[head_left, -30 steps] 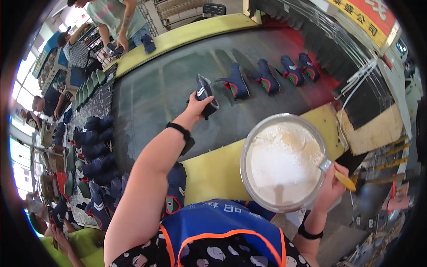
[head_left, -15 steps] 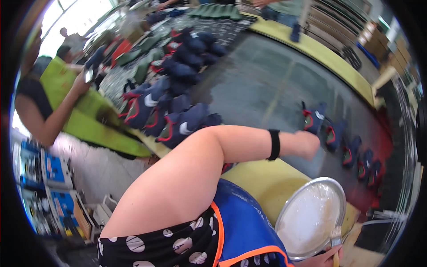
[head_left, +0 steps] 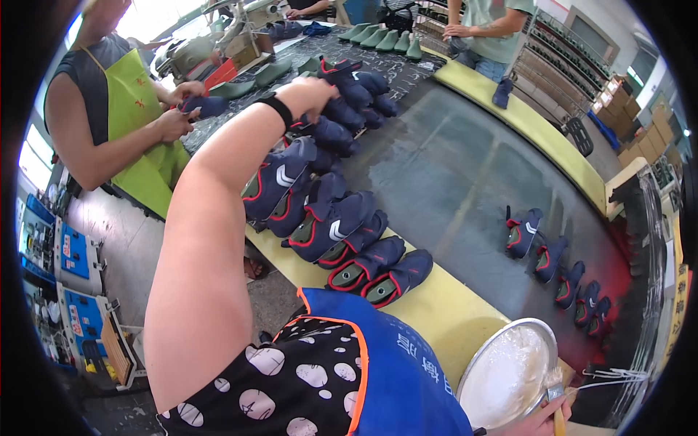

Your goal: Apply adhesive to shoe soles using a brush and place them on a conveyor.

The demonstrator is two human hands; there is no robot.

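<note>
My left arm stretches across to the far-left pile of navy shoe uppers with red trim. There my left hand is over the uppers, its bent fingers pointing down beside a navy upper; whether they grip one is unclear. At the lower right, my right hand is closed on the handle of a flat brush. The brush's bristles rest near the rim of a round metal bowl holding white, glossy paste. Closer to me, a shoe upper on a green last lies on the table's yellow edge.
Several navy shoes stand in a row at the right of the dark tabletop. A co-worker in a green apron holds a navy piece at the left. Green lasts line the far end, where another person stands.
My left hand has swung from the row of shoes at the right to the pile at the far left. The view has shifted too. My right hand still holds the brush by the bowl.
</note>
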